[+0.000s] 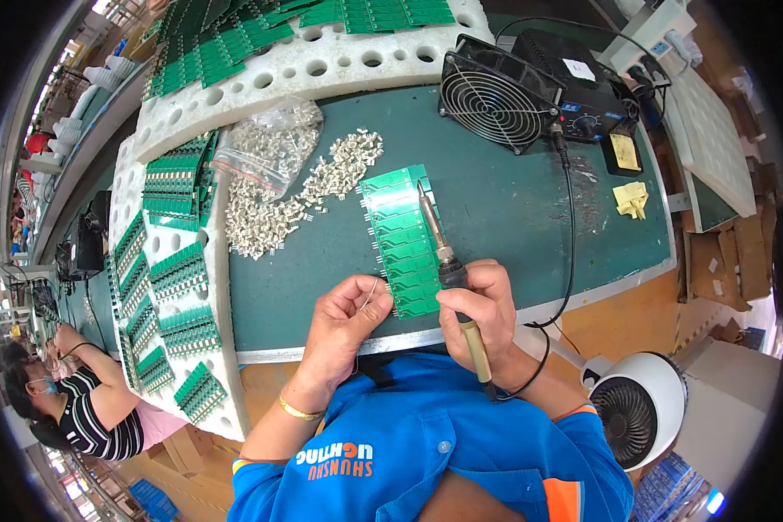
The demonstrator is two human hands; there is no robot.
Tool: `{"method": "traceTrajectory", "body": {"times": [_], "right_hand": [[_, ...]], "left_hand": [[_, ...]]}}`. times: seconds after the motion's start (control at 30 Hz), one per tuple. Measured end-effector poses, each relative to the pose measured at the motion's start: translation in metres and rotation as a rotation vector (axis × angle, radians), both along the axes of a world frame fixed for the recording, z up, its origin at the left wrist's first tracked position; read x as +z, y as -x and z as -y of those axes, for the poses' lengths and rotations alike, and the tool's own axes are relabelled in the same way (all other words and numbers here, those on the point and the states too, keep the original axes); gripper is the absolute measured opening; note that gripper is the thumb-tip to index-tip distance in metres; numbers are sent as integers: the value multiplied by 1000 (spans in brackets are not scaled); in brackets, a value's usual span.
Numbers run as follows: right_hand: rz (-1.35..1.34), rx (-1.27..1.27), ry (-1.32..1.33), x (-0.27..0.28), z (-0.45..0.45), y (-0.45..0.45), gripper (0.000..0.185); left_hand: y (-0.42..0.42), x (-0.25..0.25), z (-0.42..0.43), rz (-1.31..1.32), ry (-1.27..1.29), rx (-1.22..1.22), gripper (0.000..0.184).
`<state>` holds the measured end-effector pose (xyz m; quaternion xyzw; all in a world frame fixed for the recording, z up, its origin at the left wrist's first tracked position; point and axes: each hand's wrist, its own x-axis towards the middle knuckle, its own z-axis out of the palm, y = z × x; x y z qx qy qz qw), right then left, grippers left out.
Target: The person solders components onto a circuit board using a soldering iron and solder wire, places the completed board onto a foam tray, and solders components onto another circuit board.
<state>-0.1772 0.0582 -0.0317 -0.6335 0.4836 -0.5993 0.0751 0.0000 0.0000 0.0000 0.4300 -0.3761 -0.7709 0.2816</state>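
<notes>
A green circuit board panel (406, 248) lies on the bench in front of me, with small white connectors along its left edge. My right hand (483, 313) is closed around the handle of a soldering iron (441, 246). The iron slants up over the panel, its tip near the panel's upper right; contact there I cannot make out. At the panel's lower left, my left hand (348, 322) pinches a thin strand of solder wire (373, 291) between thumb and fingers. Loose white connectors (265, 222) are heaped left of the panel, beside a clear plastic bag (274, 143) of more.
Perforated white foam (226, 304) on the left and at the back carries several green boards (183, 270). A black fan (498, 96) and soldering station (574, 96) stand back right, the iron's cord running down from it. A co-worker (87, 400) sits at far left.
</notes>
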Motion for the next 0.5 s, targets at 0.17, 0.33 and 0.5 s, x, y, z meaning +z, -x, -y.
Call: {"method": "traceTrajectory", "body": {"times": [0.17,0.33,0.5], "right_hand": [[-4,-18,0,0,-2,-1,58],[-13,-30,-19,0,-3,1,57],[-27,-55,-72,-2,-8,2,55]], "left_hand": [[-7,-1,1,-5,-12,-56,8],[-6,-2,-1,-6,-9,-54,8],[-4,1,0,2,-78,-61,7]]}}
